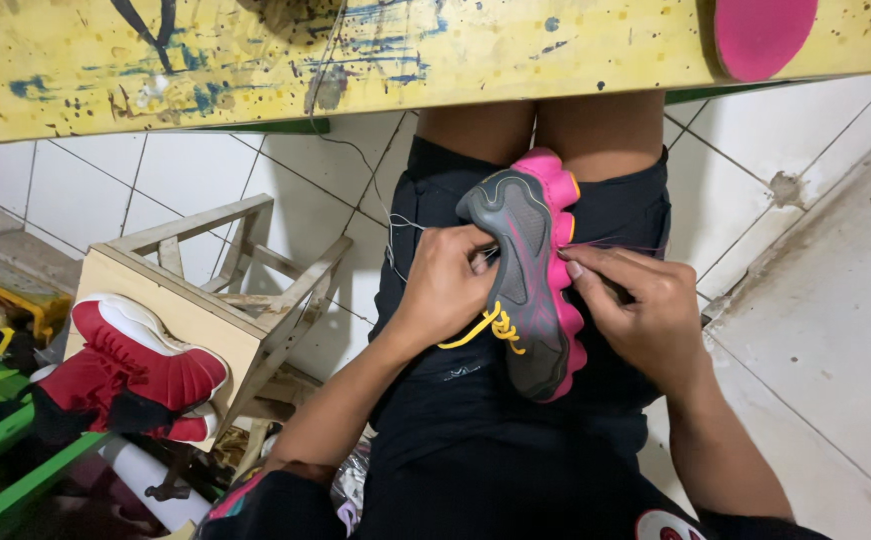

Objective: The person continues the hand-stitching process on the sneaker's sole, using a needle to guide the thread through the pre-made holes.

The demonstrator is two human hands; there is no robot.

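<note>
White tiled floor (836, 330) | grey-pink shoe (526, 290) sole-up on lap, yellow laces | left hand (446, 290) fingers grip it | right hand (646, 310) fingers pinch thread

Shoe (528, 280): grey rubber sole, matt, moulded in ridges; pink foam-like edge, smooth and lobed; yellow woven lace (491, 326). Thread (611, 246): thin, dark, fibrous, drawn taut beside the shoe. Shorts (476, 420): black cloth, matt, softly creased. Bench (356, 55): painted wood, yellow, rough and chipped, flecked with dark and blue stains. Insole (761, 35): pink, matt, felt-like. Stool (221, 310): bare pale wood, unvarnished, with smooth sawn faces. Red shoe (136, 370): red fabric with knitted texture, white rubber rim with slight sheen. Floor (816, 300): white ceramic tile, faintly glossy, grimy, with dark grout and one chipped spot.
</note>
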